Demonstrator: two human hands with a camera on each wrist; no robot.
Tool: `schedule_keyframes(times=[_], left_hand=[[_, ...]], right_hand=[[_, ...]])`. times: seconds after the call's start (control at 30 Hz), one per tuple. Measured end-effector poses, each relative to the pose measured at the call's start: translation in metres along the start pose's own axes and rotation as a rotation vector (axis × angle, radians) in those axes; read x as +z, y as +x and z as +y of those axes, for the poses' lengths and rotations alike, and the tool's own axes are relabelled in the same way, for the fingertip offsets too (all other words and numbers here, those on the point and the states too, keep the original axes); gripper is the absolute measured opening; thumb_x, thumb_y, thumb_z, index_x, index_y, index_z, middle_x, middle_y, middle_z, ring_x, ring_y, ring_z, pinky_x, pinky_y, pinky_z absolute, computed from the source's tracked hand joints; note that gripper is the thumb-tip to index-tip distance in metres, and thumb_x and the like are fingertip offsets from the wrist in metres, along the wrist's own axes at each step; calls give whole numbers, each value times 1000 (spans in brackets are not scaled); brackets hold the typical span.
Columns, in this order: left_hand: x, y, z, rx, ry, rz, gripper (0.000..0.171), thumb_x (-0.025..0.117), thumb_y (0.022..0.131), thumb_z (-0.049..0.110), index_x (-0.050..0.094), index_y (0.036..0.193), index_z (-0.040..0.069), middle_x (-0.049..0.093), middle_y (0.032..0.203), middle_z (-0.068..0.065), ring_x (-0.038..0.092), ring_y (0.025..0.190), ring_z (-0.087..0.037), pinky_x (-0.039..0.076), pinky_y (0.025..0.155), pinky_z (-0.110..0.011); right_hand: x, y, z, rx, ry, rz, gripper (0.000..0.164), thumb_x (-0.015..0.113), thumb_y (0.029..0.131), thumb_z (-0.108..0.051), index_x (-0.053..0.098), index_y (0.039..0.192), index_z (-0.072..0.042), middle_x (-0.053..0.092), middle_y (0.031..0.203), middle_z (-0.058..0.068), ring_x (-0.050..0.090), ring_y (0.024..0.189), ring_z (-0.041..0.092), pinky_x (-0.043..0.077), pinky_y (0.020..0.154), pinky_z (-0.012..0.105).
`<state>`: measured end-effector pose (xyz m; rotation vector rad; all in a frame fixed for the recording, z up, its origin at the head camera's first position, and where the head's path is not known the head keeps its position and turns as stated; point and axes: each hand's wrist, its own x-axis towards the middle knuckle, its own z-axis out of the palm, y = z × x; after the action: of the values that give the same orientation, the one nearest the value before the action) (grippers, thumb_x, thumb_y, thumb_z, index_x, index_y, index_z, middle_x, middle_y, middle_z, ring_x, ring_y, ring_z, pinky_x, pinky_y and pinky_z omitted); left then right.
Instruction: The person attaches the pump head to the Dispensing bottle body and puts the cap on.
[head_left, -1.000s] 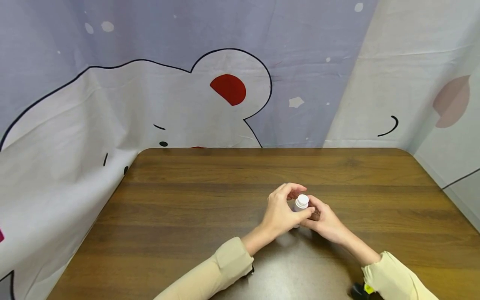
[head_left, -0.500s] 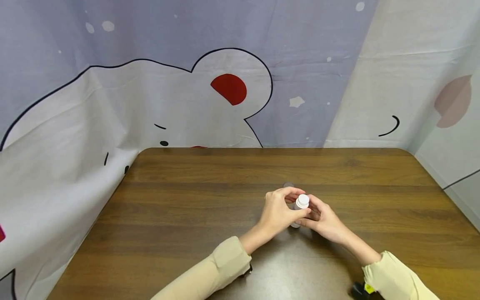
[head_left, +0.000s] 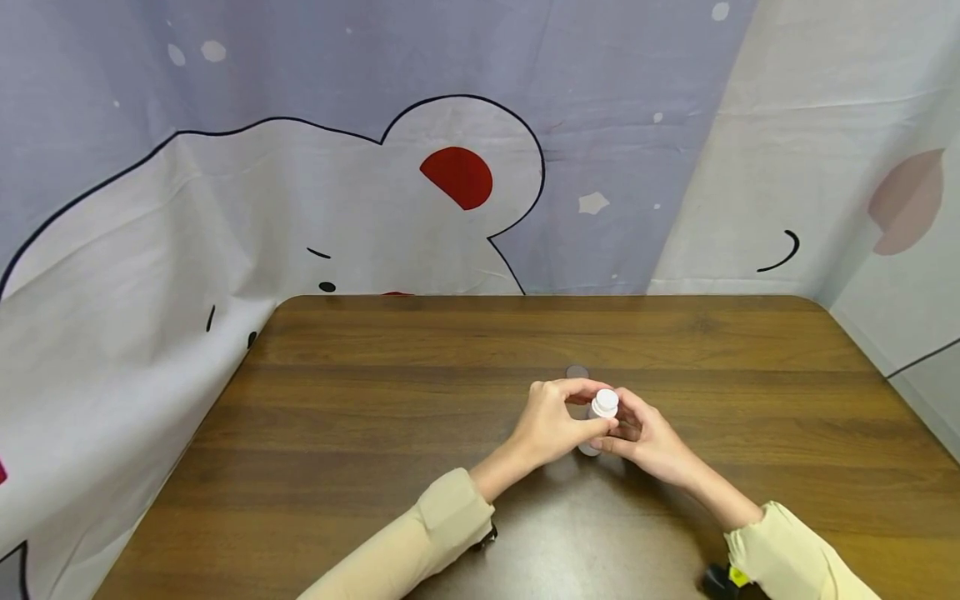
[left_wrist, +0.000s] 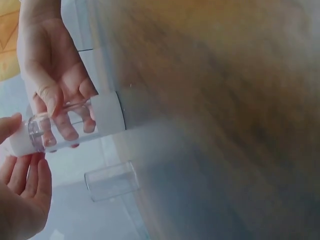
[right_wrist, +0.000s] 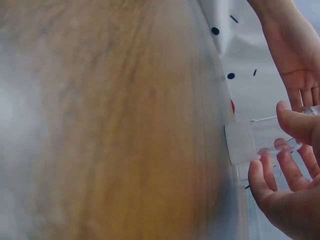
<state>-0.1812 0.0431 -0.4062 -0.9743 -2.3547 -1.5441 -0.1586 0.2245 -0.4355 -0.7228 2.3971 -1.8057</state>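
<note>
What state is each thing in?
Bottle: upright; contents can't be told.
Cap: on the bottle; tightness can't be told.
Clear tube: upright on the table, apart from the bottle; open or closed unclear.
Left hand: fingers round the cap.
Right hand: grips the bottle's body.
Curtain: hanging, creased.

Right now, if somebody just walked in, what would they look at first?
Probably the big red patch printed on the cloth backdrop behind the table. Next, the clear, white-ended bottle, its top pinched by the left hand, its body held by the right hand.
</note>
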Motion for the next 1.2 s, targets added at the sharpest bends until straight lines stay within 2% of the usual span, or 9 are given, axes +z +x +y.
schedule_keyframes(times=[0.3, 0.47, 0.63, 0.87, 1.07, 1.2], left_hand=[[-10, 6, -4, 51, -9, -125, 34, 82, 74, 14, 71, 106, 4, 75, 98, -7, 71, 88, -9, 53, 77, -13], [-14, 10, -6, 83, -2, -201, 36, 80, 76, 14, 69, 109, 4, 74, 101, -7, 69, 92, -9, 51, 81, -12], [-18, 14, -9, 103, -17, -270, 34, 78, 79, 11, 68, 110, 3, 73, 102, -7, 67, 97, -11, 52, 87, -18], [-21, 18, -12, 111, -35, -329, 34, 77, 80, 11, 67, 112, 3, 73, 104, -7, 66, 98, -10, 50, 89, -15], [-23, 21, -13, 100, -71, -375, 33, 76, 80, 10, 67, 111, 4, 73, 104, -7, 66, 98, -9, 54, 89, -30], [-24, 21, -13, 86, -70, -395, 33, 75, 81, 10, 67, 113, 5, 73, 105, -7, 65, 99, -7, 54, 88, -35]], right_hand=[[-2, 1, 1, 19, -14, 2, 41, 74, 79, 2, 48, 110, 6, 63, 101, -12, 63, 92, 1, 55, 80, 19], [-2, 0, 2, 16, -17, 7, 45, 74, 79, 2, 48, 115, 7, 64, 103, -16, 64, 93, 1, 55, 80, 19], [-3, 0, 3, 14, -38, 7, 48, 74, 79, 1, 48, 119, 9, 64, 103, -18, 65, 92, 3, 54, 79, 19], [-4, 1, 4, 21, 23, -8, 55, 74, 78, 4, 45, 124, 13, 61, 109, -20, 63, 98, -1, 53, 84, 17], [-4, 1, 3, 10, 9, -1, 56, 74, 78, 3, 46, 125, 11, 62, 114, -13, 63, 99, -2, 53, 84, 17], [-4, 2, 3, 7, 17, -5, 54, 74, 77, 4, 45, 123, 13, 62, 110, -19, 63, 97, -2, 54, 83, 18]])
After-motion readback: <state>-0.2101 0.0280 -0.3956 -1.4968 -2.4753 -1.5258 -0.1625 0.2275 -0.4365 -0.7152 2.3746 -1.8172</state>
